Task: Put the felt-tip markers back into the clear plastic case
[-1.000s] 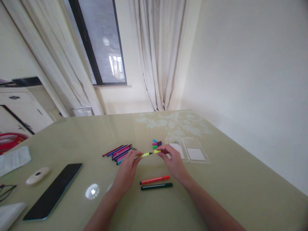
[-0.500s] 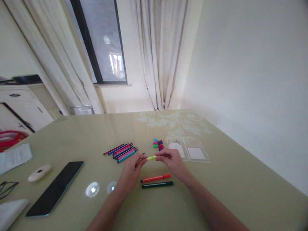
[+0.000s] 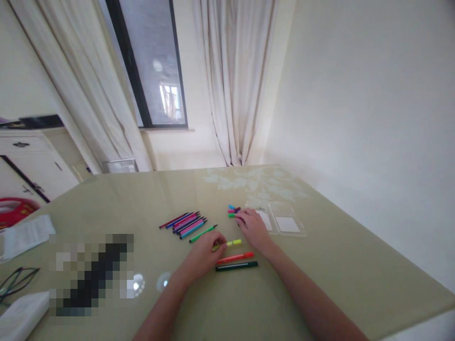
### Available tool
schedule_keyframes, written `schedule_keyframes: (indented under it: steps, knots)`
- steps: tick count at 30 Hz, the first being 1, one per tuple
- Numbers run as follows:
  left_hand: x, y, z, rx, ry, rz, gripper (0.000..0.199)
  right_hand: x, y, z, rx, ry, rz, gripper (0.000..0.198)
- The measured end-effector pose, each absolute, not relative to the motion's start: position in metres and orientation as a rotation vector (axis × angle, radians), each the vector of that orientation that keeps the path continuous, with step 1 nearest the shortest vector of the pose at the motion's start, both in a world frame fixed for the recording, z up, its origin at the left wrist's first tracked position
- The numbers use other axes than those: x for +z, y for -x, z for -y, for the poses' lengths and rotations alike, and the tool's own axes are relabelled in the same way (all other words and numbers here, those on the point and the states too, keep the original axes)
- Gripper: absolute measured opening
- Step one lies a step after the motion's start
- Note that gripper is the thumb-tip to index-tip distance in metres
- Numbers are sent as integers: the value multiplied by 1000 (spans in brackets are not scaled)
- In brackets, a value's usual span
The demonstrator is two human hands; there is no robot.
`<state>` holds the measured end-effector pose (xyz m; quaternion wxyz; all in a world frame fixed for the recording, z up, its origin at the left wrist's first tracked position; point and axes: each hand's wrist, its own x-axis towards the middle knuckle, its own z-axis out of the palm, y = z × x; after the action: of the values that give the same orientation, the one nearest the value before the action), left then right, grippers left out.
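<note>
My left hand (image 3: 208, 251) is closed around the dark-tipped end of a yellow marker (image 3: 234, 242), which now has its cap on and lies low over the table. An orange-red marker (image 3: 238, 257) and a dark green marker (image 3: 237, 266), both capped, lie just in front of that hand. My right hand (image 3: 254, 229) reaches over a small group of loose marker caps, its fingers bent together and their tips at a green cap (image 3: 232, 215). Its grip is partly hidden. Beyond my left hand rests an uncapped green marker (image 3: 203, 234).
Several uncapped markers (image 3: 185, 223) lie side by side left of the caps. A clear plastic case (image 3: 301, 227) lies opened flat at the right. At the left are a blurred-out dark flat object (image 3: 95, 274), a face mask (image 3: 30, 232) and glasses (image 3: 17, 279).
My right hand has let go of the yellow marker and moved up to the caps. My left hand has lowered the yellow marker towards the orange-red one. The green marker has come into view.
</note>
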<state>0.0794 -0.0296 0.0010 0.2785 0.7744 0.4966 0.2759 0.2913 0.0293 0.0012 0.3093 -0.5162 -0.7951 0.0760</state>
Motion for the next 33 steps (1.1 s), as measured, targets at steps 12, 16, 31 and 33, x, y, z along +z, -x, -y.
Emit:
schedule_keyframes:
  steps: [12, 16, 31, 33]
  knots:
    - [-6, -54, 14, 822, -2155, -1910, 17, 2, -271, -39, 32, 1480, 2364, 5]
    - [-13, -49, 13, 733, -2214, -2034, 11, -9, -277, -24, 46, 1411, 2325, 4]
    - [-1, -65, 21, 1131, -1847, -1559, 17, 8, -284, -15, 576, 1012, 1886, 7]
    - [-1, -64, 21, 1120, -1850, -1539, 17, 7, -283, -15, 603, 1008, 1872, 7]
